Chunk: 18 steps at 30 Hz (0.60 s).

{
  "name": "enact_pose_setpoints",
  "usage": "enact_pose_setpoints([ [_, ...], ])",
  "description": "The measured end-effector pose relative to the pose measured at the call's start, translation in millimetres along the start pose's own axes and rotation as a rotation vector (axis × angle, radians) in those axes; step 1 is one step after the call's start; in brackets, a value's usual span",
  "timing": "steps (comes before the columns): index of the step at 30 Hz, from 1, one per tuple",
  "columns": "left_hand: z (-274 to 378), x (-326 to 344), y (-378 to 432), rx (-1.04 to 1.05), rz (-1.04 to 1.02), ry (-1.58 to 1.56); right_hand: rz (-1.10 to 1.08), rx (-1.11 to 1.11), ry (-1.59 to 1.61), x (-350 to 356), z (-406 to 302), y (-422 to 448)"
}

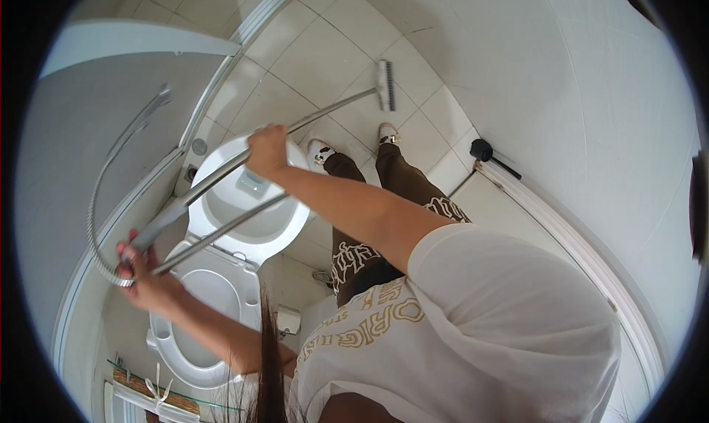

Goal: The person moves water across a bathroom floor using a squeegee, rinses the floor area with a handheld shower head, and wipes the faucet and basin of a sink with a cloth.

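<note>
My right hand (pixel 268 149) is closed around the metal pole of a floor scrub brush (pixel 386 85), whose white head with dark bristles rests on the tiles beyond my feet. At the pole's other end, my left hand (pixel 145 276) grips its grey handle (pixel 166 221). A ribbed metal shower hose (pixel 227 226) passes against my left hand and loops up to a blurred hand shower (pixel 162 95); whether that hand also grips the hose, I cannot tell. Both hands are above a white toilet (pixel 255 237) with its lid (pixel 199 318) raised.
A black toilet brush (pixel 482 150) lies by the door frame at right. A floor drain (pixel 199 146) and a glass shower partition (pixel 138 52) are at left. A glass shelf (pixel 210 403) with a wicker basket (pixel 130 383) is at lower left. A paper holder (pixel 288 319) is beside the toilet.
</note>
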State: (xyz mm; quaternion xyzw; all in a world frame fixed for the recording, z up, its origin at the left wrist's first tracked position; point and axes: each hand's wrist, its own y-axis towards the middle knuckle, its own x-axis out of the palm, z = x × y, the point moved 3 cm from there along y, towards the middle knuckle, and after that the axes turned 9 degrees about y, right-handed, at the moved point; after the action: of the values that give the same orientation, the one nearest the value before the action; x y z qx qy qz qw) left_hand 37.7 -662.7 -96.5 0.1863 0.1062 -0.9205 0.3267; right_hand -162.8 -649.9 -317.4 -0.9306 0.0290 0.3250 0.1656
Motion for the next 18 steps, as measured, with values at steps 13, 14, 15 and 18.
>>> enact_pose_setpoints([
  [13, 117.2, -195.1, 17.0, 0.041, 0.258, 0.068, -0.506, -0.386, 0.312, 80.8, -213.6, -35.2],
  [14, 128.4, -190.2, 6.5, 0.11, 0.212, 0.037, -0.513, -0.396, 0.314, 75.7, -215.1, -39.5],
  [15, 141.9, -193.8, -4.5, 0.18, 0.178, 0.015, -0.465, -0.419, 0.346, 61.1, -218.6, -49.5],
  [18, 173.9, -228.8, -26.6, 0.306, 0.05, -0.001, -0.364, -0.462, 0.35, -15.1, -215.6, -71.7],
])
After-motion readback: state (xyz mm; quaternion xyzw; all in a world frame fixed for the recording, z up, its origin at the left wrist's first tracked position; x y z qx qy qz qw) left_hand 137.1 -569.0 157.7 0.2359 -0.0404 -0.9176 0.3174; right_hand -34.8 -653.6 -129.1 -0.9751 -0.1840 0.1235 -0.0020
